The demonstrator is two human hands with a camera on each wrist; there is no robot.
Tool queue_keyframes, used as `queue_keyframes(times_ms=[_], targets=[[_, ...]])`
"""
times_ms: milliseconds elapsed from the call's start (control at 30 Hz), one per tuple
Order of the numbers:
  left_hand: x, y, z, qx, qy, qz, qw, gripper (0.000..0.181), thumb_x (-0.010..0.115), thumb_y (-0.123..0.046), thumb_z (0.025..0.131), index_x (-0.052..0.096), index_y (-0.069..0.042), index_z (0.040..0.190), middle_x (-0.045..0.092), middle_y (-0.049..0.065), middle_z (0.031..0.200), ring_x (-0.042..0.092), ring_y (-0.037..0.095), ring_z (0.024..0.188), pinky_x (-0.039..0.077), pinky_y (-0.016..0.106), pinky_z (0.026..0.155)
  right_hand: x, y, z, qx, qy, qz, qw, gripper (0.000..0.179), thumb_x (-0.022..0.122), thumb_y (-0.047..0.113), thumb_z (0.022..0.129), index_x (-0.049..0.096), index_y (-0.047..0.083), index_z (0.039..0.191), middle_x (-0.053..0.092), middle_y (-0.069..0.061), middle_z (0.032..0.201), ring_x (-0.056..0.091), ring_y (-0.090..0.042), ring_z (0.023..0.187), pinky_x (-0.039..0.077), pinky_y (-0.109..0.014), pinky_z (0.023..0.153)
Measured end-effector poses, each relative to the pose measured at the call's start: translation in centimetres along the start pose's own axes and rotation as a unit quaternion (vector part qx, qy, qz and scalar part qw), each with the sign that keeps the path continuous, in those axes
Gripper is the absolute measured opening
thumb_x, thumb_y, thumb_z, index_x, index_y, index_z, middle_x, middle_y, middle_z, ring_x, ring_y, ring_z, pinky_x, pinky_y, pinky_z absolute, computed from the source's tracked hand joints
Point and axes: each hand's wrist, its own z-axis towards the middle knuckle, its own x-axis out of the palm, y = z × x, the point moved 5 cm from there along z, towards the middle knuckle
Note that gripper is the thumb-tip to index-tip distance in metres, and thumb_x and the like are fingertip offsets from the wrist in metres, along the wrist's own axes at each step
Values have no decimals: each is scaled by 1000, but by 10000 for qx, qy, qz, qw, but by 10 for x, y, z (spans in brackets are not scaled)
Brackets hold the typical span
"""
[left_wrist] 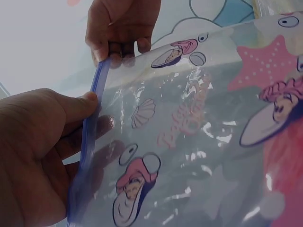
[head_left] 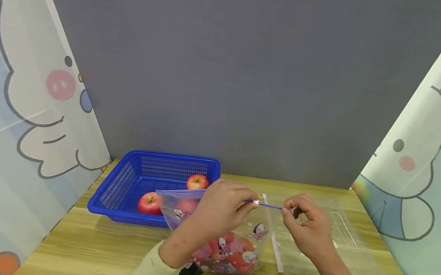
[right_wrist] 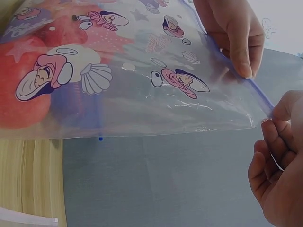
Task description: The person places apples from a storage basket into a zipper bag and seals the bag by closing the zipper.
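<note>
A clear zip bag (head_left: 249, 239) printed with cartoon shells and starfish holds several red apples (right_wrist: 28, 80) in its lower part. Along its top runs a purple zip strip (left_wrist: 87, 137). My left hand (head_left: 224, 206) pinches this strip between thumb and fingers, near the small white slider (head_left: 256, 202). At the strip's right end, my right hand (head_left: 311, 225) pinches the corner of the bag with thumb and forefinger, as the right wrist view shows. The strip is stretched straight between both hands.
A blue plastic basket (head_left: 108, 208) with a few apples (head_left: 150, 203) stands behind and left of the bag. Another clear zip bag (head_left: 313, 265) lies flat on the wooden table (head_left: 86, 256) at the right. A grey panel (head_left: 229, 85) rises behind, with cartoon-printed curtains on both sides.
</note>
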Motion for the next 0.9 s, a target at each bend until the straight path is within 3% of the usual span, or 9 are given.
queue_keyframes(times_ms=[233,567,900], targets=[[-5,5,-6,-131,140,-7,9998,14,66,-30,94,76,-19,95,70,-11,89,64,5,80,49,30,73,-2,-4,-3,151,177,8,9997,32,65,-19,76,65,12,83,61,2,80,50,-7,71,43,-22,60],[-14,10,-10,-159,183,4,9997,9,70,-26,91,75,-19,95,70,-10,89,65,6,82,49,32,73,-5,-5,-3,177,275,-41,9995,26,64,-19,77,64,6,82,60,3,81,50,-7,72,42,-22,61],[-21,15,-17,-239,311,51,9992,11,70,-27,91,75,-18,95,70,-9,90,65,7,81,51,30,72,-6,-4,-5,268,280,-143,9991,34,67,-20,75,64,12,84,61,2,82,50,-6,71,42,-22,59]])
